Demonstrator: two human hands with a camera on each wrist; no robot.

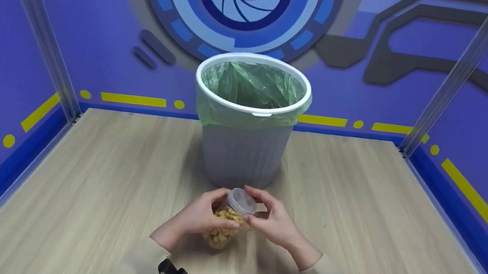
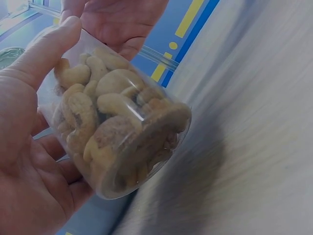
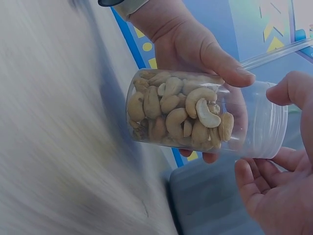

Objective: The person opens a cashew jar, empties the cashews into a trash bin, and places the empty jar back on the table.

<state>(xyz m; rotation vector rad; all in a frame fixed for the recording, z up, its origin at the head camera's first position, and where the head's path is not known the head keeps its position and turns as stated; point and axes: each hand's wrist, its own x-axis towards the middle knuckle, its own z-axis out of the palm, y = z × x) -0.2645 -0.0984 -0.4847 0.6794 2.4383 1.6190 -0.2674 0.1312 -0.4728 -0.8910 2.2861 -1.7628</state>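
Observation:
A clear plastic jar (image 1: 219,240) holds pale cashew nuts (image 3: 171,110) and leans at a tilt above the wooden table, its top pointing away. My left hand (image 1: 197,214) grips its body, thumb along one side and fingers round the other, as the left wrist view shows up close on the jar (image 2: 122,127). At the top is a translucent screw lid (image 1: 242,200). My right hand (image 1: 277,223) holds this lid between thumb and fingers. In the right wrist view the thumb and curled fingertips (image 3: 243,169) sit at opposite sides of the lid (image 3: 276,125).
Just beyond the hands stands a grey trash bin (image 1: 241,156) with a white rim (image 1: 201,82) and a green liner bag (image 1: 258,80). Printed blue panels (image 1: 93,35) wall in the wooden table (image 1: 120,176) at the back and both sides.

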